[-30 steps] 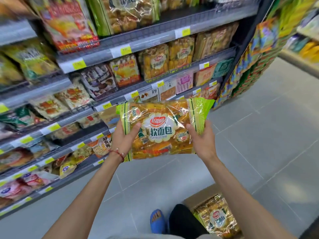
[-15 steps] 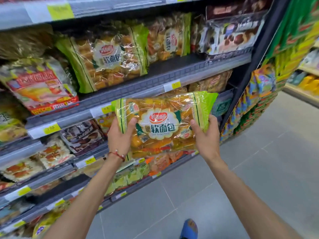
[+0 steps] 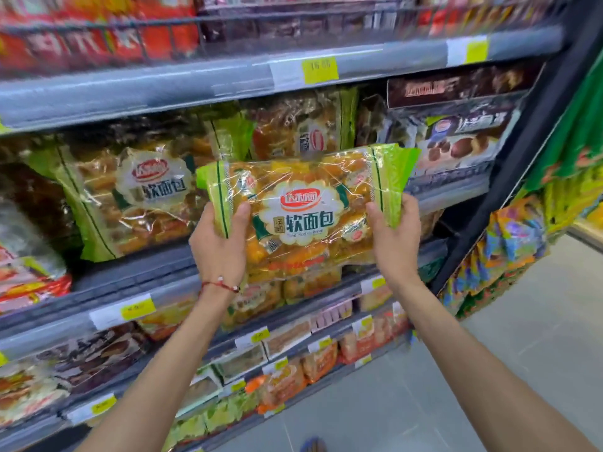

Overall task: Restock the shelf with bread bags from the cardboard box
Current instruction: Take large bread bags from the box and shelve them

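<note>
Currently, head view: clear plastic bread bag with green ends and a white scalloped label [image 3: 303, 216] is held up level in the middle of the frame, in front of the grey metal shelf [image 3: 137, 278]. Left hand [image 3: 222, 246] grips the bag's left green end, thumb across the front, fingers hidden behind. Right hand [image 3: 394, 239] grips the right green end likewise, thumb on the front. Bag is held in the air, its lower edge overlapping the shelf's front rail in the picture.

Matching green-ended bread bag [image 3: 130, 197] leans on that shelf, left of centre. A second such bread bag [image 3: 300, 132] stands behind the held one, partly hidden. Thin red cord bracelet [image 3: 222, 284] is on the left wrist. Dark chocolate-cake pack [image 3: 456, 145] sits at right on the same shelf. Yellow price tag [image 3: 319, 70] is on the rail above. Pale grey tiled floor [image 3: 489, 370] is at lower right, blue shoe tip [image 3: 312, 445] at the bottom edge. Upper frame is blurred.
</note>
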### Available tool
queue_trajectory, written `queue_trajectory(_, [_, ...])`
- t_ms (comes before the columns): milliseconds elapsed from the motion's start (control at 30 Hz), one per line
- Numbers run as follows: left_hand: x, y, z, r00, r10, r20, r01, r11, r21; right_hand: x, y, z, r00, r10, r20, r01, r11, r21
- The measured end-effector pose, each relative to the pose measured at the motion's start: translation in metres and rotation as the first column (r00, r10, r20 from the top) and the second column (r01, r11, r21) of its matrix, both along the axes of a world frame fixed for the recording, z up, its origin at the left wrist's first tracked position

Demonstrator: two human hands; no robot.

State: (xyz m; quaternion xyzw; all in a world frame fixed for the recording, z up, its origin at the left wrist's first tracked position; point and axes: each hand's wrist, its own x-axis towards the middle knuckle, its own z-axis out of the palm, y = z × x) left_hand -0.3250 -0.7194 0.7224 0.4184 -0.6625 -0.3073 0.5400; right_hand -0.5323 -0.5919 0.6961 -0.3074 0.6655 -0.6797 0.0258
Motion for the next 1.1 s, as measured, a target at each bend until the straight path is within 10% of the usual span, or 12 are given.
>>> queue_trajectory(567, [-0.143,-0.099,0.006,0.967,0.170,-0.189,-0.135,0.973,0.185,-0.155,-0.146,0.020,0.996,0.088,0.000,-0.088,0.996,-0.011])
queue_trajectory(1100, [-0.192,-0.130,-0.024,0.962,0.252,0.106,-0.261,0.961,0.085,-0.198,-0.196,-0.006,0.950,0.307,-0.064,-0.297,0.946,0.134])
